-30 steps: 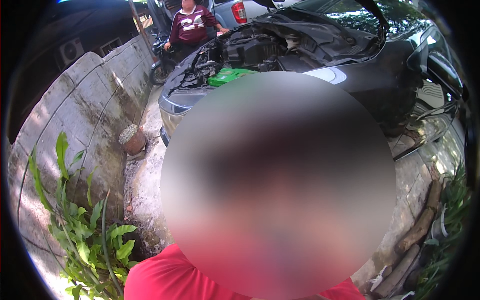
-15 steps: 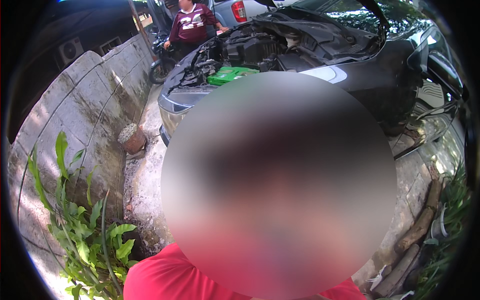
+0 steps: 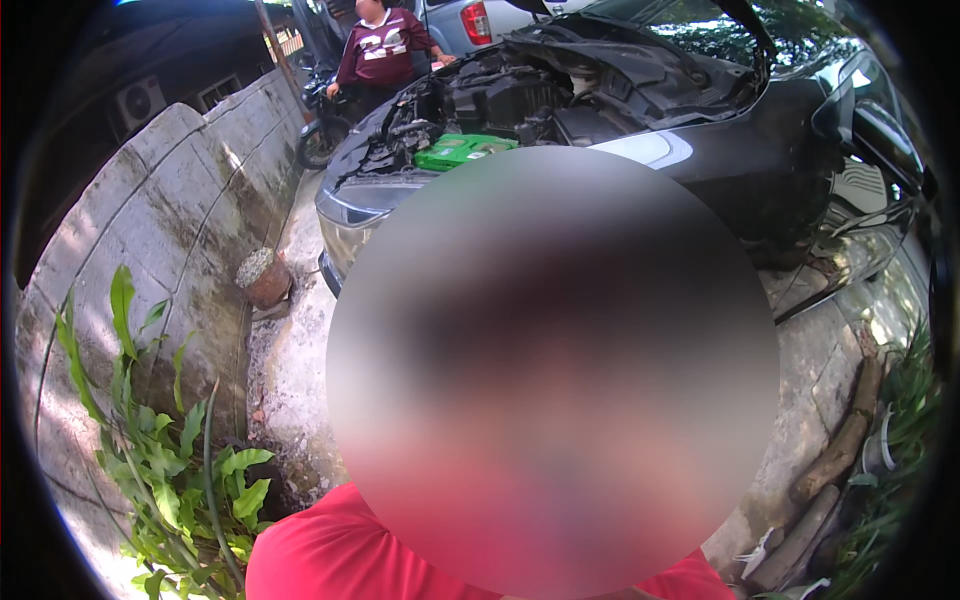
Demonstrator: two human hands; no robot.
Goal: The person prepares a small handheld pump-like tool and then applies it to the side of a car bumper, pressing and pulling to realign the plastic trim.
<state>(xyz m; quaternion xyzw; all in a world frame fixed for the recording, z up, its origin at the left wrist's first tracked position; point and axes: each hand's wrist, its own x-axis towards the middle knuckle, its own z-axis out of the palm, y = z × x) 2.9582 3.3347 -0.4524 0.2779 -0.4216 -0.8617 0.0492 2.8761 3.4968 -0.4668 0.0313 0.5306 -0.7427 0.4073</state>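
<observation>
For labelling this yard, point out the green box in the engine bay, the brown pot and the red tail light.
Green box [image 3: 463,152]: head view, on its casing.
Brown pot [image 3: 268,289]: head view, on its side wall.
Red tail light [image 3: 477,22]: head view, on its lens.

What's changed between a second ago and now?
Nothing visibly: no thing has moved clear of the blur, and no grip is seen taken or let go. The green box is still in the front of the dark car, the person in maroon still beside it, the red shirt still at the lower edge.
</observation>
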